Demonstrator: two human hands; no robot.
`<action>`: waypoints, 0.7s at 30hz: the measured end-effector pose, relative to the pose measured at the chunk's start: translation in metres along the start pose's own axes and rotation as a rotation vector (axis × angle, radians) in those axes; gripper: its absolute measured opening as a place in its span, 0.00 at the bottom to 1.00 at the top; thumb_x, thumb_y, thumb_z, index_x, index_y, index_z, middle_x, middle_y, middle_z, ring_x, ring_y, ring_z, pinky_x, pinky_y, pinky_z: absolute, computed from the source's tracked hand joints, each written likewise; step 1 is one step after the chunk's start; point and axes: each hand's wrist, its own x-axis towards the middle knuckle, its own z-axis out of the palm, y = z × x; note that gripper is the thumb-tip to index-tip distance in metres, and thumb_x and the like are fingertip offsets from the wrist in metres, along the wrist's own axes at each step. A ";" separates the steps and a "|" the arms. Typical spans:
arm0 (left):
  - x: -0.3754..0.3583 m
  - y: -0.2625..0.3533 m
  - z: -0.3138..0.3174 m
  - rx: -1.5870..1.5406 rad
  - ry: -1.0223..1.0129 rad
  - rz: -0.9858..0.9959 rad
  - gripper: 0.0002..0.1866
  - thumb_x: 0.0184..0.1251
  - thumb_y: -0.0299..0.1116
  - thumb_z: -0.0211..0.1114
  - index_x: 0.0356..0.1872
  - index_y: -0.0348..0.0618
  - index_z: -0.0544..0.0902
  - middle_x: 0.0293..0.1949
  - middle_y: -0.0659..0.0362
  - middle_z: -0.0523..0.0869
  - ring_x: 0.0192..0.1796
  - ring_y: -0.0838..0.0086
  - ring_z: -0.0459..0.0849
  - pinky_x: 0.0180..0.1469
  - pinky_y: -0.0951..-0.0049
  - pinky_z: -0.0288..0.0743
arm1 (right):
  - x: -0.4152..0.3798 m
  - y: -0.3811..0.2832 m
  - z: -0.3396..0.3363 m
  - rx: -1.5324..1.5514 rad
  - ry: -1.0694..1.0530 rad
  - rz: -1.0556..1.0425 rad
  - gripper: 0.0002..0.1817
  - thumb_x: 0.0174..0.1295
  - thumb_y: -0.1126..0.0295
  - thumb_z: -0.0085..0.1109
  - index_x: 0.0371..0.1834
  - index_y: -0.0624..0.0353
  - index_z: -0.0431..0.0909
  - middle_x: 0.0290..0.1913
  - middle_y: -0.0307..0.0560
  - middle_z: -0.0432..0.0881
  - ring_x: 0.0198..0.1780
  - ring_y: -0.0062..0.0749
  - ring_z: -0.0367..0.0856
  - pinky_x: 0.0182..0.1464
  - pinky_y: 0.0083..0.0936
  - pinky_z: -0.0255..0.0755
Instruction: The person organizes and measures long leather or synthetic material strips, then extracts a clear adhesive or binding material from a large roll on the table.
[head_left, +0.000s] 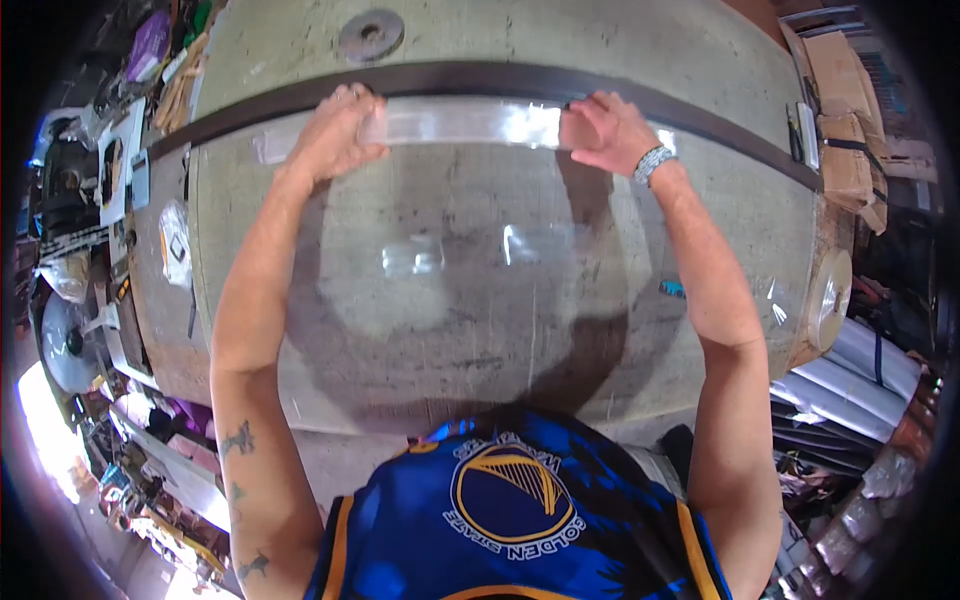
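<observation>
While a clear plastic sheet [470,270] lies flat over the middle of the bench [700,60], reaching from its near edge toward the far side, both hands press on the sheet's folded far edge. The left hand [335,135] lies with fingers spread on that fold, and the right hand [605,130], with a bracelet [653,163] at the wrist, pinches it. Just beyond them a dark strip [480,78] crosses the bench, and a metal disc [370,35] sits near the far edge.
</observation>
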 end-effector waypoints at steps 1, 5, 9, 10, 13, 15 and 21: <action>-0.007 0.005 -0.002 0.019 0.067 0.011 0.38 0.50 0.41 0.83 0.64 0.44 0.79 0.55 0.52 0.81 0.60 0.53 0.78 0.64 0.56 0.73 | -0.005 -0.010 -0.010 0.053 0.013 -0.021 0.35 0.57 0.52 0.74 0.67 0.55 0.77 0.68 0.57 0.75 0.68 0.54 0.73 0.68 0.47 0.70; -0.085 0.006 -0.012 -0.060 0.156 -0.181 0.41 0.55 0.49 0.80 0.70 0.45 0.77 0.71 0.47 0.77 0.74 0.50 0.71 0.74 0.54 0.67 | -0.060 -0.053 -0.012 0.228 -0.004 -0.076 0.32 0.62 0.54 0.71 0.68 0.57 0.76 0.71 0.54 0.73 0.70 0.54 0.72 0.70 0.50 0.67; -0.202 0.020 0.014 0.022 0.239 -0.282 0.37 0.59 0.46 0.79 0.69 0.46 0.79 0.73 0.47 0.76 0.76 0.48 0.70 0.76 0.52 0.65 | -0.129 -0.091 0.021 0.232 0.109 -0.076 0.26 0.63 0.62 0.71 0.63 0.56 0.78 0.72 0.53 0.72 0.71 0.57 0.70 0.70 0.51 0.66; -0.224 0.021 0.024 0.066 0.249 -0.312 0.35 0.60 0.44 0.78 0.68 0.46 0.80 0.73 0.47 0.76 0.75 0.48 0.70 0.75 0.51 0.66 | -0.137 -0.096 0.029 0.243 0.144 -0.057 0.24 0.62 0.64 0.71 0.61 0.55 0.79 0.72 0.52 0.72 0.72 0.57 0.69 0.70 0.51 0.66; -0.247 0.030 0.038 0.057 0.346 -0.348 0.27 0.58 0.40 0.79 0.59 0.48 0.84 0.67 0.51 0.81 0.71 0.49 0.74 0.72 0.53 0.69 | -0.141 -0.103 0.038 0.321 0.159 0.037 0.18 0.59 0.71 0.73 0.51 0.54 0.79 0.72 0.51 0.72 0.71 0.55 0.69 0.68 0.49 0.67; -0.250 0.029 0.037 -0.056 0.285 -0.381 0.21 0.58 0.35 0.79 0.52 0.44 0.86 0.65 0.50 0.81 0.68 0.51 0.76 0.68 0.55 0.72 | -0.139 -0.104 0.043 0.371 0.149 0.036 0.16 0.56 0.75 0.73 0.45 0.53 0.78 0.73 0.50 0.72 0.72 0.54 0.69 0.68 0.49 0.67; -0.243 0.028 0.012 -0.312 0.217 -0.428 0.12 0.59 0.25 0.77 0.35 0.39 0.79 0.51 0.54 0.85 0.54 0.63 0.82 0.56 0.63 0.78 | -0.133 -0.096 0.025 0.614 0.049 0.236 0.12 0.62 0.80 0.68 0.45 0.58 0.77 0.33 0.46 0.83 0.31 0.43 0.84 0.36 0.35 0.78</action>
